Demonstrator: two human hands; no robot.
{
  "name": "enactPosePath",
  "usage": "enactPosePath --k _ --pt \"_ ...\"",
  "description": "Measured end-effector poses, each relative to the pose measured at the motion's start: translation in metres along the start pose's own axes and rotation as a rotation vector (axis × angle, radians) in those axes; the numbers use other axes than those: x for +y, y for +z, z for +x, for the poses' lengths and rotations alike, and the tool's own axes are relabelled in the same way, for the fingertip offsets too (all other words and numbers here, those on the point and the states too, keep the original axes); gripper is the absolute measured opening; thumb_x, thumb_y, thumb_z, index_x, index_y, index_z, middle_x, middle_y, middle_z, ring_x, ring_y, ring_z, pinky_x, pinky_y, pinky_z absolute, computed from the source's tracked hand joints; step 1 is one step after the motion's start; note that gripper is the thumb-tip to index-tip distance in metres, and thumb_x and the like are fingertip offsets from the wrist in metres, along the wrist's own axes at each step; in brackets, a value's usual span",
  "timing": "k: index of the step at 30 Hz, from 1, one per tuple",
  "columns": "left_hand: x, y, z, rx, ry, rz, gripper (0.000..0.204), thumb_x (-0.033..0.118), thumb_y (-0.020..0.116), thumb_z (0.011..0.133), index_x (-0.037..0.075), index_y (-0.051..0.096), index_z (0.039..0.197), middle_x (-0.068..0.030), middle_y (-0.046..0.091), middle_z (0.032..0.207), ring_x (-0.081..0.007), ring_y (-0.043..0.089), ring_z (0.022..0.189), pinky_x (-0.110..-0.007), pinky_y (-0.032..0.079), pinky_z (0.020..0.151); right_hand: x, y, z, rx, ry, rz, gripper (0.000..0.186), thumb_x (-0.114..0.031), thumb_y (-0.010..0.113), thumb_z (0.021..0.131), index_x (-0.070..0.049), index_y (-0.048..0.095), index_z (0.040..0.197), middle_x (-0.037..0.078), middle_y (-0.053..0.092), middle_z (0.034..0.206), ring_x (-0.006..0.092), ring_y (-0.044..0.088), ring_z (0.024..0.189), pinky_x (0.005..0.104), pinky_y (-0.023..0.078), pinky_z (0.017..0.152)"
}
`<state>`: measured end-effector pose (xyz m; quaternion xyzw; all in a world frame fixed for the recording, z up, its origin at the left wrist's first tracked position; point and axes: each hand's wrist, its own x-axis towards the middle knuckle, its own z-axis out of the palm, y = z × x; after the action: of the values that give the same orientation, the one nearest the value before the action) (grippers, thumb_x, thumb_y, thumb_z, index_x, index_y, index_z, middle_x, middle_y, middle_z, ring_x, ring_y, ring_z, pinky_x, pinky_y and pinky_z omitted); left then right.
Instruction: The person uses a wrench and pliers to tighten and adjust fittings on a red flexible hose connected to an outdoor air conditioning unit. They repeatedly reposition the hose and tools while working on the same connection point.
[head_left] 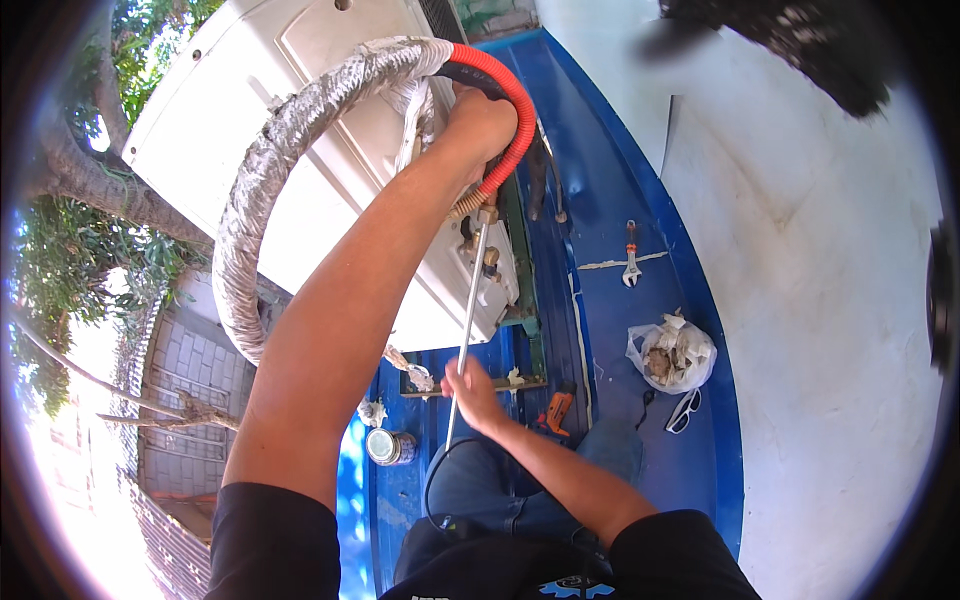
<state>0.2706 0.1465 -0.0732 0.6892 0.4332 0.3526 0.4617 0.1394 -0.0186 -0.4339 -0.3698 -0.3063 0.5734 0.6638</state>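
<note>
My left arm reaches up across an off-white outdoor air-conditioner unit (pixel 330 150). At its far end my left hand (pixel 482 125) is curled inside the bend of a red corrugated hose (pixel 522 120); the fingers are mostly hidden, so what they grip does not show. The hose joins a thick pipe wrapped in silvery-white tape (pixel 262 190), which arches down to the left. Lower down, my right hand (pixel 472 392) is closed around a long silver metal rod (pixel 473 300). The rod's upper end meets the area of the brass fittings (pixel 489 260) on the unit's side.
I sit on a blue metal surface (pixel 660 480). On it lie an adjustable wrench (pixel 631 262), a white plastic bag of scraps (pixel 680 355), glasses (pixel 684 411), an orange-and-black tool (pixel 556 412) and a jar (pixel 390 447). A pale wall (pixel 820 330) rises at right; tree branches (pixel 140 200) are at left.
</note>
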Motion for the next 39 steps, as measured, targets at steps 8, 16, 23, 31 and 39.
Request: enactPosePath --k 8,16,23,31,39 --pt "-0.004 -0.008 0.005 -0.054 0.031 -0.036 0.042 0.000 0.052 0.090 -0.010 0.051 0.130 -0.0212 0.063 0.114 -0.0274 0.064 0.099 -0.042 0.054 0.083 -0.051 -0.024 0.042 0.098 -0.146 -0.280 0.022 -0.024 0.045 0.114 -0.005 0.052 0.106 0.003 0.058 0.074 0.0114 0.061 0.068 0.0301 0.052 0.063" --pt "-0.012 -0.010 0.011 -0.138 0.046 -0.013 0.057 0.000 0.051 0.090 -0.005 0.033 0.144 -0.0174 0.061 0.113 -0.0251 0.061 0.101 -0.041 0.053 0.083 -0.025 -0.038 -0.016 0.053 -0.074 -0.265 0.023 -0.028 0.047 0.113 -0.006 0.052 0.110 0.002 0.056 0.074 0.0096 0.056 0.063 0.0282 0.048 0.057" --pt "-0.009 -0.009 0.015 -0.152 -0.019 0.049 0.065 -0.002 0.050 0.090 0.002 0.027 0.150 -0.0176 0.061 0.116 -0.0256 0.062 0.104 -0.043 0.053 0.085 -0.038 -0.051 0.026 0.161 -0.271 -0.411 0.022 -0.026 0.044 0.114 -0.007 0.051 0.106 -0.003 0.044 0.072 0.0073 0.042 0.061 0.0294 0.037 0.055" --pt "-0.010 0.002 0.010 -0.065 -0.005 -0.021 0.070 -0.004 0.051 0.091 0.004 0.020 0.153 -0.0192 0.061 0.118 -0.0277 0.064 0.105 -0.046 0.056 0.086 -0.005 -0.072 -0.068 0.222 -0.072 -0.542 0.023 -0.026 0.043 0.114 -0.004 0.049 0.110 0.012 0.052 0.074 0.0264 0.053 0.064 0.0409 0.042 0.061" --pt "-0.011 0.008 0.016 0.081 0.033 0.016 0.066 0.000 0.050 0.092 0.000 0.025 0.153 -0.0223 0.061 0.124 -0.0296 0.066 0.104 -0.048 0.058 0.084 -0.014 -0.083 -0.132 0.210 -0.081 -0.573 0.026 -0.029 0.043 0.115 -0.005 0.048 0.104 0.003 0.048 0.071 0.0140 0.049 0.061 0.0347 0.041 0.058"
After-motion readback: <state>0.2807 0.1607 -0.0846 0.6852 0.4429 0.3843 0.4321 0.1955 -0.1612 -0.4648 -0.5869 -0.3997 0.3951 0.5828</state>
